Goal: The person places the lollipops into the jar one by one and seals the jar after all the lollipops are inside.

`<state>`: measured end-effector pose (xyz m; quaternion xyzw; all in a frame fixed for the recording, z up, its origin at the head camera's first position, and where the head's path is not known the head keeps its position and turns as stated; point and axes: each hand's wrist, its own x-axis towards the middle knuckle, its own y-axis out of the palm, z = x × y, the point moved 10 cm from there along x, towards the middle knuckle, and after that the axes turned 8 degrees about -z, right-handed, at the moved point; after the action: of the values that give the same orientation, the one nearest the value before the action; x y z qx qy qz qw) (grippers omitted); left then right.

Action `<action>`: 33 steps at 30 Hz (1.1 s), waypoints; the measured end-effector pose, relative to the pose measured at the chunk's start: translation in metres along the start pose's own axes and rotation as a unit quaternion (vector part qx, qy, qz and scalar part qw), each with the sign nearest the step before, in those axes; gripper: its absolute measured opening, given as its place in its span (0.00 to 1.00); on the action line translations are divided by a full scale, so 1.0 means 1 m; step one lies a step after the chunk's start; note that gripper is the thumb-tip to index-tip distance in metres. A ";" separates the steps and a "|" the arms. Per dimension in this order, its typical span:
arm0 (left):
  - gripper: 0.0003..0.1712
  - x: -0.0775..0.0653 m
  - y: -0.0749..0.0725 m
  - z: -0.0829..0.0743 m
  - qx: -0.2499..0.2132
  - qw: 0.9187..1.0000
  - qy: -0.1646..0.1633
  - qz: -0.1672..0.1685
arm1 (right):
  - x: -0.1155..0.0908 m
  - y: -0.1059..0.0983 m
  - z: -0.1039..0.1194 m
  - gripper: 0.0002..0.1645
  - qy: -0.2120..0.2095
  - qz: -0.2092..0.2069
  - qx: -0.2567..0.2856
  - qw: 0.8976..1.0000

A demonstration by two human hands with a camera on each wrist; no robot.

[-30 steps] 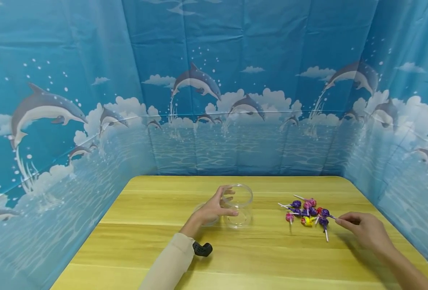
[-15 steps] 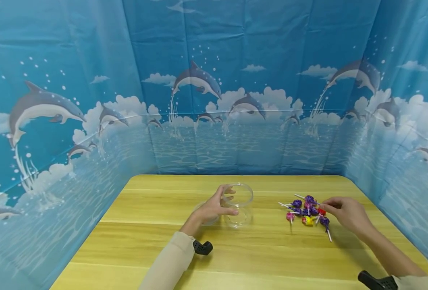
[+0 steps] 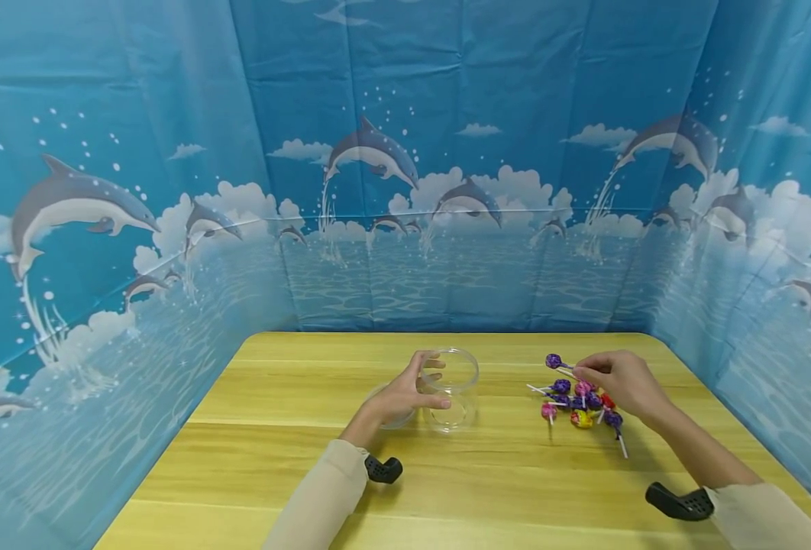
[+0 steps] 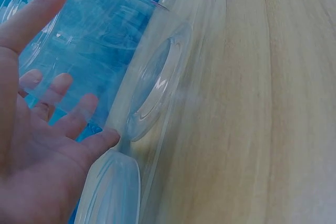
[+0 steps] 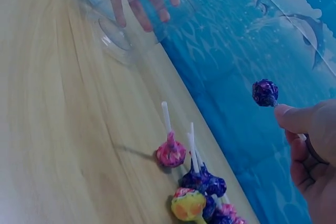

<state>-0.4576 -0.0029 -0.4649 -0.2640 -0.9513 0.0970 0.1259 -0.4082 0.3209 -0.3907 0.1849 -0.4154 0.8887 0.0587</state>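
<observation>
My left hand holds the side of a clear jar that stands upright on the table. In the left wrist view, the thumb lies along the near side of the jar and the fingers show through its wall. Above the back of a lollipop pile, my right hand pinches a purple-wrapped lollipop by its stick. The right wrist view shows that lollipop's wrapped head just beyond the thumb. Beneath the hand lie several more lollipops, including a yellow one and a pink one.
A clear round lid lies beside the jar, partly behind the left wrist. The yellow wood-grain table is bordered by a blue dolphin-print curtain at the back and sides. Each wrist carries a black device.
My right hand has lifted the purple lollipop from the pile's right side and carried it left and back over the pile. The left hand and jar stay in place.
</observation>
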 end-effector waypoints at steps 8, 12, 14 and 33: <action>0.51 0.001 0.000 0.002 -0.009 1.000 -0.003 -0.004 | 0.015 0.010 0.021 0.19 -0.020 0.015 0.026 0.999; 0.52 0.001 0.000 0.003 -0.006 1.000 -0.005 -0.003 | 0.025 0.015 0.037 0.15 -0.044 0.022 0.040 0.998; 0.52 0.001 -0.001 0.003 -0.005 1.000 -0.006 -0.004 | 0.031 0.019 0.047 0.13 -0.054 0.027 0.046 0.997; 0.50 0.002 0.003 0.003 -0.005 1.000 -0.010 -0.001 | 0.061 0.086 0.132 0.07 -0.144 0.099 0.063 0.983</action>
<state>-0.4589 0.0000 -0.4684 -0.2628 -0.9533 0.0945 0.1148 -0.4496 0.1617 -0.3519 0.2722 -0.3787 0.8787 -0.1019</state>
